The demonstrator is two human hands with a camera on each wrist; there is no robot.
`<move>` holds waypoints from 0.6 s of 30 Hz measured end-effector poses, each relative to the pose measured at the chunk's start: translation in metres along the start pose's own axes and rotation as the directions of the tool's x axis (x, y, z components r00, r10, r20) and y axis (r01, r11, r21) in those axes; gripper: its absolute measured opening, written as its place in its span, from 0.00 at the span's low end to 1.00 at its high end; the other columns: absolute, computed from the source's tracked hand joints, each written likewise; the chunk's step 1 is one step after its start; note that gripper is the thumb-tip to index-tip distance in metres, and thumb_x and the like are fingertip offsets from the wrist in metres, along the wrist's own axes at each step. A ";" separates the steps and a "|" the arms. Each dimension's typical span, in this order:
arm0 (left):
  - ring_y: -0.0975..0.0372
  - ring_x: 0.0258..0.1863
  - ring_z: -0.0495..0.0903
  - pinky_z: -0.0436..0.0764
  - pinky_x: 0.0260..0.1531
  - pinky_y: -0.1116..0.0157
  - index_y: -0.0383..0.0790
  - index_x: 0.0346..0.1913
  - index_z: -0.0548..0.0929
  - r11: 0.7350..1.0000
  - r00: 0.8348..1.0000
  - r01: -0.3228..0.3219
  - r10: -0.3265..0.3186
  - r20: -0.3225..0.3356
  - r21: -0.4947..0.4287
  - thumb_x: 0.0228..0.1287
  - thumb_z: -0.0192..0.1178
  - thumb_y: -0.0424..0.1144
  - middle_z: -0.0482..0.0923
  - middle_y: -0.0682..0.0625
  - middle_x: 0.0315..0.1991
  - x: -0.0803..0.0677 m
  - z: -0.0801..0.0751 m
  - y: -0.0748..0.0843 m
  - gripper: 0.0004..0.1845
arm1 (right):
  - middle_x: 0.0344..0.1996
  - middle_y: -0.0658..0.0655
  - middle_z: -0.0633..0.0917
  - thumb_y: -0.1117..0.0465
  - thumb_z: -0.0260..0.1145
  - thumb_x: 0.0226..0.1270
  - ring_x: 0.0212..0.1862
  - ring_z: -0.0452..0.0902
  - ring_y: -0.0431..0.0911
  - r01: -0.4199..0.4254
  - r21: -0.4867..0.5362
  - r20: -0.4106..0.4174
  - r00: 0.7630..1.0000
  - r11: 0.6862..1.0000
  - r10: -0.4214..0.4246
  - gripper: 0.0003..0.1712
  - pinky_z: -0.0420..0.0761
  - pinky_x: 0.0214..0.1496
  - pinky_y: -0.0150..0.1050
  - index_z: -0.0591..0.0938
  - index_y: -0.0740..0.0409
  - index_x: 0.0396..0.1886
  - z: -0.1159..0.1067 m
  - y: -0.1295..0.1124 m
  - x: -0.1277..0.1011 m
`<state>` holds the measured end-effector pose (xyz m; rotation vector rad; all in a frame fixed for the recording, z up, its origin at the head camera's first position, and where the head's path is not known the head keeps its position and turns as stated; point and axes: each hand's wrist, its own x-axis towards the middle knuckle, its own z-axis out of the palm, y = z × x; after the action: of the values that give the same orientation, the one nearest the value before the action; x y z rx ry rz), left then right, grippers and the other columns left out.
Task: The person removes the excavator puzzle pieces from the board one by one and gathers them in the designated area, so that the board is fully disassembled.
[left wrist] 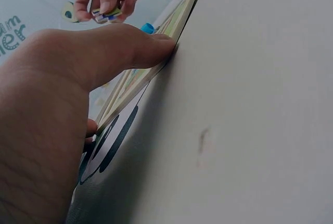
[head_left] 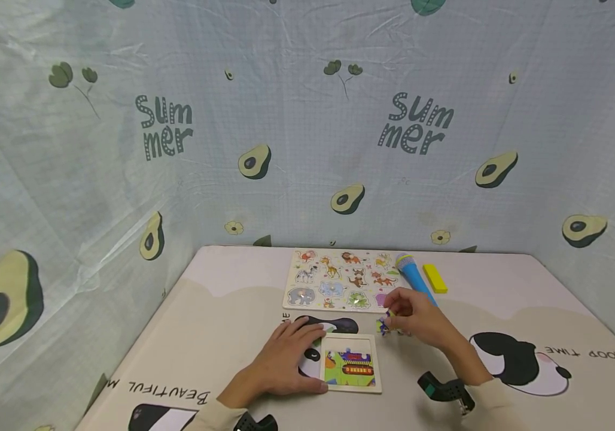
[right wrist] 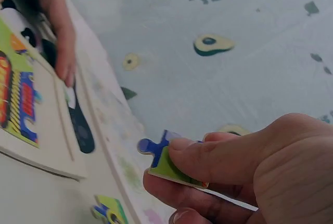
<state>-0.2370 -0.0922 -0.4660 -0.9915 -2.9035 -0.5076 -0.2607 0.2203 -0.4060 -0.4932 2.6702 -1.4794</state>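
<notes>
A small wooden jigsaw tray [head_left: 350, 366] with a partly built colourful picture lies near the table's front edge. My left hand [head_left: 286, 359] rests flat on its left side, fingers straight; in the left wrist view the thumb [left wrist: 151, 49] presses against the tray's edge [left wrist: 179, 18]. My right hand [head_left: 420, 320] hovers just above and to the right of the tray. It pinches a green and blue jigsaw piece [head_left: 384, 325] between thumb and fingers [right wrist: 208, 159]. The piece [right wrist: 161, 161] shows a blue knob. Another loose piece [right wrist: 112, 211] lies on the table below it.
Behind the tray lies an animal peg puzzle board [head_left: 342, 279]. To its right are a blue toy microphone [head_left: 414, 276] and a yellow block [head_left: 435, 278]. Avocado-print cloth walls [head_left: 307, 149] close in the table at the back and both sides.
</notes>
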 end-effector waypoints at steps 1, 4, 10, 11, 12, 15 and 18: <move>0.57 0.72 0.49 0.47 0.69 0.48 0.58 0.68 0.64 1.000 1.000 0.000 0.000 0.000 -0.001 0.39 0.51 0.81 0.60 0.63 0.68 0.000 0.000 0.000 0.52 | 0.30 0.58 0.78 0.61 0.72 0.54 0.30 0.74 0.49 -0.008 0.015 -0.008 1.000 1.000 0.008 0.19 0.80 0.26 0.39 0.77 0.64 0.43 -0.004 0.001 -0.001; 0.57 0.72 0.49 0.47 0.69 0.48 0.58 0.68 0.64 1.000 1.000 0.000 0.000 0.003 -0.002 0.39 0.52 0.80 0.60 0.63 0.68 0.000 -0.001 0.001 0.52 | 0.29 0.59 0.79 0.59 0.73 0.53 0.30 0.75 0.50 -0.026 0.011 -0.050 0.998 1.000 0.027 0.20 0.80 0.26 0.39 0.78 0.65 0.42 -0.014 0.014 -0.002; 0.57 0.72 0.49 0.47 0.69 0.49 0.58 0.68 0.64 1.000 1.000 0.002 -0.002 0.011 0.003 0.39 0.51 0.81 0.60 0.63 0.68 0.001 -0.001 0.001 0.52 | 0.31 0.56 0.81 0.61 0.70 0.57 0.32 0.74 0.49 -0.086 -0.043 -0.143 0.987 0.995 0.079 0.14 0.79 0.28 0.34 0.82 0.61 0.42 -0.028 0.034 -0.008; 0.57 0.72 0.49 0.47 0.69 0.49 0.58 0.68 0.64 1.000 1.000 0.003 -0.003 0.012 0.005 0.39 0.51 0.81 0.60 0.63 0.68 0.001 -0.001 0.001 0.51 | 0.32 0.56 0.81 0.61 0.70 0.58 0.33 0.74 0.49 -0.088 -0.055 -0.150 0.986 0.995 0.079 0.14 0.79 0.29 0.34 0.82 0.61 0.43 -0.029 0.037 -0.008; 0.57 0.72 0.49 0.47 0.69 0.49 0.58 0.68 0.64 1.000 1.000 0.003 -0.003 0.012 0.005 0.39 0.51 0.80 0.60 0.63 0.68 0.001 -0.001 0.001 0.51 | 0.32 0.56 0.81 0.61 0.69 0.58 0.33 0.74 0.49 -0.091 -0.067 -0.158 0.984 0.994 0.080 0.13 0.79 0.29 0.34 0.82 0.61 0.43 -0.030 0.040 -0.008; 0.58 0.72 0.49 0.46 0.69 0.49 0.58 0.68 0.64 1.000 1.000 0.005 -0.005 0.013 0.008 0.39 0.52 0.80 0.60 0.63 0.68 0.001 -0.002 0.001 0.51 | 0.32 0.55 0.82 0.61 0.68 0.59 0.33 0.73 0.49 -0.110 -0.095 -0.163 0.982 0.989 0.094 0.13 0.79 0.30 0.34 0.83 0.60 0.43 -0.032 0.050 -0.009; 0.57 0.72 0.49 0.47 0.69 0.49 0.58 0.68 0.64 1.000 1.000 0.005 -0.005 0.012 0.010 0.39 0.52 0.80 0.60 0.63 0.68 0.000 -0.003 0.001 0.51 | 0.30 0.55 0.81 0.61 0.67 0.60 0.32 0.72 0.48 -0.149 -0.111 -0.167 0.977 0.983 0.129 0.11 0.77 0.28 0.33 0.84 0.59 0.42 -0.034 0.059 -0.009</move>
<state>-0.2366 -0.0919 -0.4632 -0.9896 -2.9172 -0.4892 -0.2734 0.2796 -0.4374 -0.1943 2.8632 -1.3776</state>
